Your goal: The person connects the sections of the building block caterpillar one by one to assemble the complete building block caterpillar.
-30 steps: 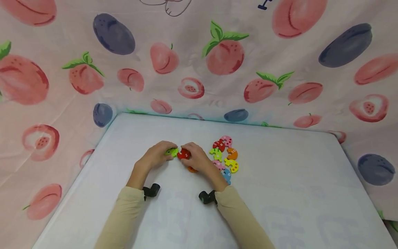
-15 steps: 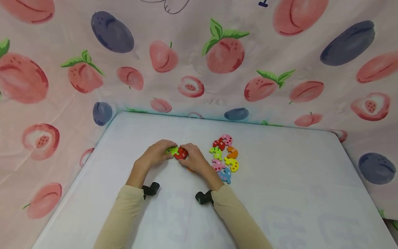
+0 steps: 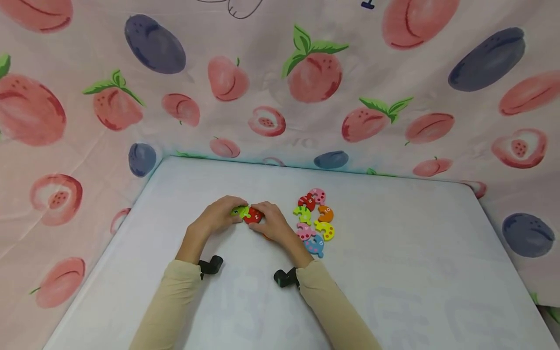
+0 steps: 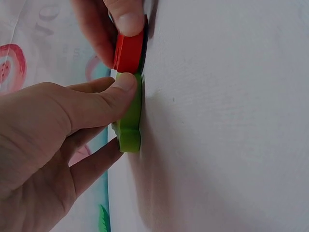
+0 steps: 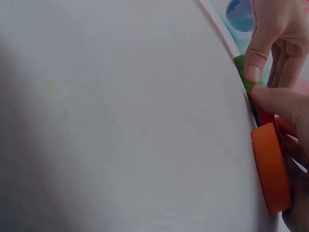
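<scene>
My left hand (image 3: 215, 214) pinches a green puzzle piece (image 4: 129, 116) between thumb and fingers, flat on the white table. Directly to its right, my right hand (image 3: 274, 222) grips a red puzzle piece (image 3: 253, 216) marked with a 2. In the left wrist view the red and green pieces touch end to end; how far they interlock cannot be told. An orange piece (image 5: 271, 168) lies beside the right hand, close to the red one, and is mostly hidden under that hand in the head view.
Right of the right hand lies a loose cluster of several numbered pieces, among them an orange one (image 3: 325, 213), a yellow one (image 3: 325, 231) and a blue one (image 3: 314, 246). A fruit-print cloth (image 3: 267, 73) hangs behind the white table (image 3: 428, 262).
My right hand has moved slightly left with the red piece, closing the gap to the green piece. The left hand has stayed nearly still.
</scene>
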`<state>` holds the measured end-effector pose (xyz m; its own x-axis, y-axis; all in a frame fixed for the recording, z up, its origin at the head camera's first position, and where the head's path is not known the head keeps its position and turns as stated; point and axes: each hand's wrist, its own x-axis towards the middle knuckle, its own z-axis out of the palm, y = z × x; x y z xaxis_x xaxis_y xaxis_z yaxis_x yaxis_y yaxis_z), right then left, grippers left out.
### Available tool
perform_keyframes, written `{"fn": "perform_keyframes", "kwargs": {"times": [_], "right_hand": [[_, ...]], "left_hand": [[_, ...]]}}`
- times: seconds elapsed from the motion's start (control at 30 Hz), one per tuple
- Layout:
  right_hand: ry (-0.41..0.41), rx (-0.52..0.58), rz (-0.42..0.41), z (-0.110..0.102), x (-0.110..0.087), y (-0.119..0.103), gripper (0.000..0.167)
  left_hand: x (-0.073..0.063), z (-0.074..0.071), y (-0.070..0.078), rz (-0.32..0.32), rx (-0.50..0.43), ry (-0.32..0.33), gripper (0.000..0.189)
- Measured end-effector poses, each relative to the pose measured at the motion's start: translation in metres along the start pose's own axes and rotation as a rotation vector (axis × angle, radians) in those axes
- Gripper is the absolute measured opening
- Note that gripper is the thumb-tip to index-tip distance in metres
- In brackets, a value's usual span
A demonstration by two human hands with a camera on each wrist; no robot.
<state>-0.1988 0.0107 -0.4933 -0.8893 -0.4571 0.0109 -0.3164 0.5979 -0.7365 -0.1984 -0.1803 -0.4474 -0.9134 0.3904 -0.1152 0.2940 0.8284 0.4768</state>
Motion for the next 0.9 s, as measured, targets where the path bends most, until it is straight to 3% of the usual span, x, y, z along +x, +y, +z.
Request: {"fn": "perform_keyframes", "kwargs": {"times": [0.37, 0.9], "right_hand": [[0.074, 0.028, 0.057, 0.0040, -0.0004, -0.0023, 0.049], [0.075, -0.009, 0.084, 0.0064, -0.0015, -0.0067, 0.049]], "left_hand": [[0.0032, 0.0018, -0.0002, -0.011, 0.009, 0.001, 0.045], [0.0033, 0.0020, -0.0029, 0.011, -0.008, 0.001, 0.043]]}}
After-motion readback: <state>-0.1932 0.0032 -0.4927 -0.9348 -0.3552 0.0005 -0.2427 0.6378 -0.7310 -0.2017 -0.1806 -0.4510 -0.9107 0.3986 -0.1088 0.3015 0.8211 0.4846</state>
